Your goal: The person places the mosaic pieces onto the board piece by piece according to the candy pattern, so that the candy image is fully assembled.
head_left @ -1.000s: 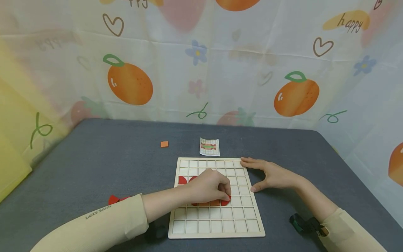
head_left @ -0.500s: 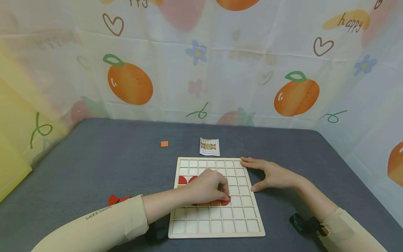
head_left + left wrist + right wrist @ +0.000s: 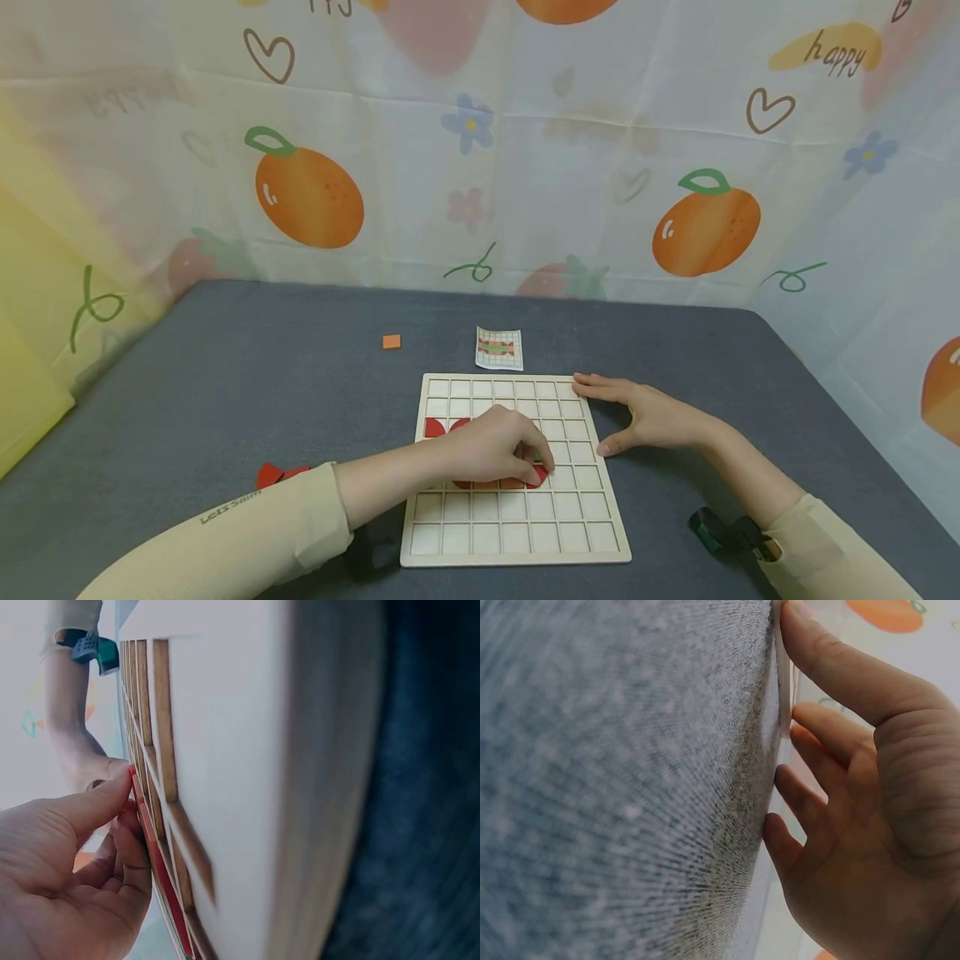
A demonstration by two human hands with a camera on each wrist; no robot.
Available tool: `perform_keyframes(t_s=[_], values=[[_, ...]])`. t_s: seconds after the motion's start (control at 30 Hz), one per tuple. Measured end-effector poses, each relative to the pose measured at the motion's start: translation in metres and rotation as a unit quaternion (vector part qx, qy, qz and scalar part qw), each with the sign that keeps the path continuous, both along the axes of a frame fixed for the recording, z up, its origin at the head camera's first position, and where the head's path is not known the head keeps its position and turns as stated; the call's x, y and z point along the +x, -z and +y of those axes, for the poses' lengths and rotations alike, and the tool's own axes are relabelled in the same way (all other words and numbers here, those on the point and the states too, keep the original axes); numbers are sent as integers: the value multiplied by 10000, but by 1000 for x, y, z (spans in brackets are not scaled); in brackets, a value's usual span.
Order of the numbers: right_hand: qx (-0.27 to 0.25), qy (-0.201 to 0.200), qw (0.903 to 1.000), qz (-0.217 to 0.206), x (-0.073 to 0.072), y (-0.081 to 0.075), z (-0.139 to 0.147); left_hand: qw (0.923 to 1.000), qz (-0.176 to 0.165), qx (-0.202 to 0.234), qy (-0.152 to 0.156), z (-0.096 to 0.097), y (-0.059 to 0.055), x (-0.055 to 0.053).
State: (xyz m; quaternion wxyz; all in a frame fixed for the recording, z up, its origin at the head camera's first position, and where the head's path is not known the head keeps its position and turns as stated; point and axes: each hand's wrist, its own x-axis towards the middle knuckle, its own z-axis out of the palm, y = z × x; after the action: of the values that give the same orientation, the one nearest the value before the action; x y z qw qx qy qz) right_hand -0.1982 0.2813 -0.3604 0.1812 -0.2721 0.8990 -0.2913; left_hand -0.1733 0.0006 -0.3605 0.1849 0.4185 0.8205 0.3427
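A pale wooden grid board (image 3: 515,537) lies on the dark table. My left hand (image 3: 487,446) reaches over its middle, thumb and index finger pinching a rounded red tile (image 3: 537,477) at a cell. In the left wrist view, the thumb tip meets the red tile (image 3: 133,771) at the board's surface. Orange tiles (image 3: 512,483) sit in the same row, and a red quarter-circle tile (image 3: 434,428) is in a row farther up; my hand and forearm hide part of these. My right hand (image 3: 656,417) rests its fingers and thumb along the board's right edge, fingers mostly extended.
Behind the board lies a small printed pattern card (image 3: 498,350). A loose orange square tile (image 3: 392,342) is to its left. Loose red tiles (image 3: 279,475) lie beside the left sleeve, partly covered by it. A patterned curtain (image 3: 555,192) hangs behind the table.
The left index finger has shifted slightly right around the red tile, and a bit of green now shows beneath the fingers. The right hand stays put.
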Motion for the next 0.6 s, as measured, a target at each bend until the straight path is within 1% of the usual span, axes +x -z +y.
perform_keyframes(t_s=[0.3,0.47,0.6], values=[[33,2,10000,38,0,0,0,9997,-182,83,-151,1,0,0],[31,-54,10000,62,0,0,0,9995,-260,80,-175,0,0,0],[32,-48,10000,44,0,1,0,9994,-210,192,-220,-4,-2,-1]])
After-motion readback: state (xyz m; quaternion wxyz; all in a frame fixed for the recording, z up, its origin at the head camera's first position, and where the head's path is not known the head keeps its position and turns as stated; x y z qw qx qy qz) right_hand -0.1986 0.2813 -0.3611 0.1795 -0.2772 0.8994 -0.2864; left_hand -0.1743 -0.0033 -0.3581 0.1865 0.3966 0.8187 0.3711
